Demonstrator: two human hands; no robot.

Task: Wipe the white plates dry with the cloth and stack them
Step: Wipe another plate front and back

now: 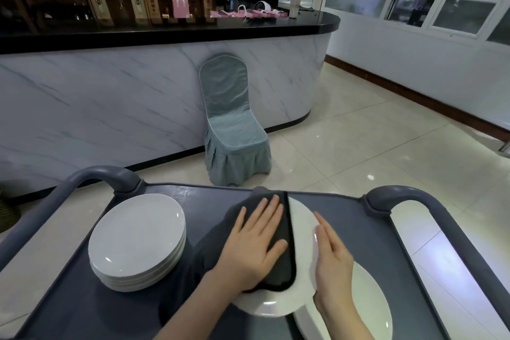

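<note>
White plate under wipe: directly beneath both sets of fingers, lying partly over a second plate that sits nearer the body, beside the right wrist. Judged rigid, glazed and smooth. Likely slippery if damp, breakable if dropped or knocked against its neighbours. Moderate weight, manageable one-handed. Best taken at the rim, thumb above and fingers below, not by the slick centre.

Dark cloth: soft and limp, spread over the left part of the plate, pinned flat under the left fingers and trailing off toward the left.

Left hand: fingers straight and fanned wide, palm down, pressing cloth onto plate. Nothing gripped.

Right hand: fingers straight and close together, laid on the bare right side of the plate, apparently steadying it. Thumb hidden. No curl seen, nothing pinched.

Stack of white plates: well left of the left fingers, several high, neatly aligned.

Grey cart: carrying everything, its far edge just beyond the fingertips. Farther past the fingertips, a covered chair against a marble-fronted bar.

Step judged: wiping in hand, stacking of this plate not yet done.
</note>
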